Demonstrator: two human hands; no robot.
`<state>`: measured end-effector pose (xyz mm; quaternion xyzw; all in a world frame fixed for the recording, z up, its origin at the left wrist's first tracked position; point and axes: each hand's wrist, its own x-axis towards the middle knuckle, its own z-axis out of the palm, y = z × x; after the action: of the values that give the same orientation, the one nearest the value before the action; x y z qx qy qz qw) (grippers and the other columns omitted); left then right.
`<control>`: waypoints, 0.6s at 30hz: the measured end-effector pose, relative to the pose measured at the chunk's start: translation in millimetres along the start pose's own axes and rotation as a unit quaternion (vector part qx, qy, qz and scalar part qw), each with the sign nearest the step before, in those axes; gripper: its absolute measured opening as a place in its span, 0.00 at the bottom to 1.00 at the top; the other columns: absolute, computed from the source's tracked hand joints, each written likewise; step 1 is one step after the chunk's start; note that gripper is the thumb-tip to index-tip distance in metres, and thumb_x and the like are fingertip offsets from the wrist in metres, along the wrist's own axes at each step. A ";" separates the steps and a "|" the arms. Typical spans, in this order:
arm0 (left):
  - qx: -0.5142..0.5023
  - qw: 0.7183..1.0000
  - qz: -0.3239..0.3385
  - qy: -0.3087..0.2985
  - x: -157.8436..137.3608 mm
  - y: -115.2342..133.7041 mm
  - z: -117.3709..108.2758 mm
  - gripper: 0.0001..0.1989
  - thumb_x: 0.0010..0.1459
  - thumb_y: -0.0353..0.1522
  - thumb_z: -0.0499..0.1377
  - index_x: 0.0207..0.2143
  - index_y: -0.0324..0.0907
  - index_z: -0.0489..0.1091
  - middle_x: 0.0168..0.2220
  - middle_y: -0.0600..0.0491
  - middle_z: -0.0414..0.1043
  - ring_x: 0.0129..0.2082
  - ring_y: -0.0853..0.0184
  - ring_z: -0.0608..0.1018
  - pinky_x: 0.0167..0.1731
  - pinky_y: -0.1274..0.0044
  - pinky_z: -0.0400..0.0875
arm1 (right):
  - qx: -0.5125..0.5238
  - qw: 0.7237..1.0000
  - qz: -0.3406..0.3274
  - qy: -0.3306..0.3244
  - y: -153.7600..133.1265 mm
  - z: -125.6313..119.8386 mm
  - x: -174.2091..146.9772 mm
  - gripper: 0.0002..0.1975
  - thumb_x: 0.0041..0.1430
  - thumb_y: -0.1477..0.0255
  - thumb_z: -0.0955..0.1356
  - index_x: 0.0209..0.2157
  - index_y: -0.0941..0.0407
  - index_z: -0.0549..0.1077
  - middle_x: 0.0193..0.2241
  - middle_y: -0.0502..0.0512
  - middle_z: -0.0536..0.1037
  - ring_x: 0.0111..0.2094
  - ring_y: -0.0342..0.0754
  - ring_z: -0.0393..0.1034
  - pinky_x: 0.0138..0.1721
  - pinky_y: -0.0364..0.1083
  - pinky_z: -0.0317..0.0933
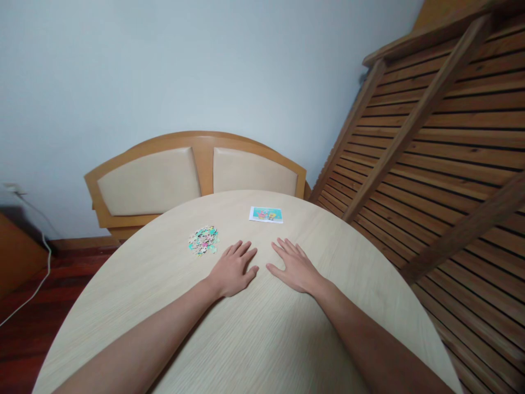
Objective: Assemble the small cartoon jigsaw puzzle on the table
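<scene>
Both of my hands rest palm down on a round, pale wooden table (229, 339). My left hand (234, 269) is open with its fingers spread, and nothing is in it. Just beyond it to the left lies a heap of small jigsaw puzzle pieces (204, 241) in white, turquoise and a little pink. My right hand (294, 266) also lies open and holds nothing. Farther back, between the two hands, a small picture card (266, 214) lies flat, with cartoon figures on a turquoise ground and a white border.
Behind the table a wooden headboard (204, 164) with two cream padded panels stands against a pale wall (205, 65). At the right a slatted wooden frame (414, 142) leans close to the table edge. A white cable (47, 262) runs down to the dark red floor at the left.
</scene>
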<state>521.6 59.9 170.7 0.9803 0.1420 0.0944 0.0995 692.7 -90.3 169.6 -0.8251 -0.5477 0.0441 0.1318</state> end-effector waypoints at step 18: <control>0.046 0.955 -0.267 0.119 10.8 -103.6 -19.4 0.33 0.63 0.52 0.49 0.64 0.45 0.62 0.67 0.40 0.55 0.66 0.43 0.58 0.60 0.52 0.53 | 0.008 1.000 -0.007 -0.007 3.9 1.6 0.8 0.40 0.63 0.47 0.60 0.68 0.57 0.56 0.70 0.61 0.49 0.71 0.60 0.39 0.69 0.60 0.35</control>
<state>500.8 163.8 168.1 0.8919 0.4134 0.1738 0.0584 696.1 -90.7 167.1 -0.8196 -0.5542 0.0534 0.1350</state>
